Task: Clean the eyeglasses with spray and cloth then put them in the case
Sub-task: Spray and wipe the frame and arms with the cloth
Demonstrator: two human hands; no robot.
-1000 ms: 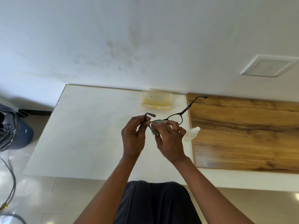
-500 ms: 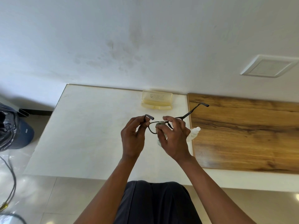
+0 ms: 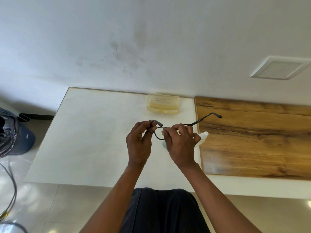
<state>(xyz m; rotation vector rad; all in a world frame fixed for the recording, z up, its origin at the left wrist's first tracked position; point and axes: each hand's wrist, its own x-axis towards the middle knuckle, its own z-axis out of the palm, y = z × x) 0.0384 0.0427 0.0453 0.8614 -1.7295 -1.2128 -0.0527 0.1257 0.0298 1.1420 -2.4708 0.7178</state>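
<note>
The eyeglasses sit mid-frame above the white table, long axis left to right, one temple reaching right over the wooden board; the left hand pinches the left temple, the right hand pinches the cloth on a lens, hiding most of the spray bottle; the yellow case lies open above, its lid writing unreadable.

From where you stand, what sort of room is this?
Probably a plain room in a home or office: a white table against a painted wall, a wood-grain board, a bagged bin on a glossy tiled floor.
</note>
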